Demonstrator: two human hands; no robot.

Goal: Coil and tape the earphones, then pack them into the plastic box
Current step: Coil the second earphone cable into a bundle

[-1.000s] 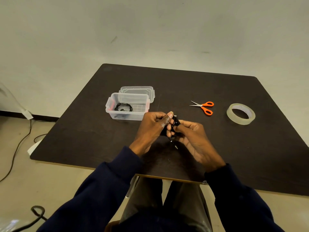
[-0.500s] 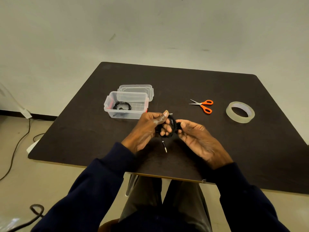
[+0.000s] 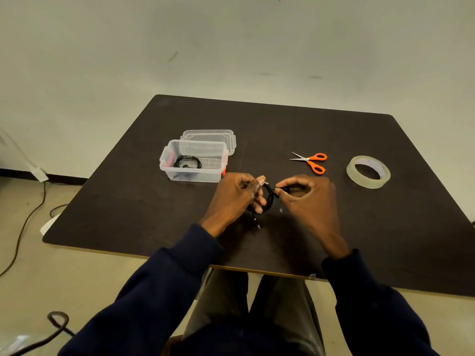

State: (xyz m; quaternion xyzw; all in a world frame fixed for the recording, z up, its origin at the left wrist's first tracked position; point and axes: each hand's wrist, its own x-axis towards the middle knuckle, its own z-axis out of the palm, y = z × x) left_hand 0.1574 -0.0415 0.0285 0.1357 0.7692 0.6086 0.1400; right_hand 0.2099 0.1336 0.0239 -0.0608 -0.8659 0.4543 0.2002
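Note:
A black coil of earphones [image 3: 269, 199] hangs between my two hands above the middle of the dark table [image 3: 359, 227]. My left hand [image 3: 235, 196] grips the coil's left side, with a bit of clear tape on its fingertips. Pinching the coil's upper right part is my right hand [image 3: 307, 199]. The jack plug [image 3: 257, 223] dangles below the coil. The clear plastic box [image 3: 194, 160] stands open to the left behind my hands, with another black coiled earphone [image 3: 187, 161] inside.
The box lid [image 3: 209, 138] lies behind the box. Orange-handled scissors [image 3: 312, 161] and a roll of clear tape [image 3: 368, 171] lie at the right. Cables run over the floor [image 3: 25, 222] at the left.
My hands have moved slightly apart and away from me. The coil, bunched between the fingers before, now hangs open as a ring, and the plug has swung to the left.

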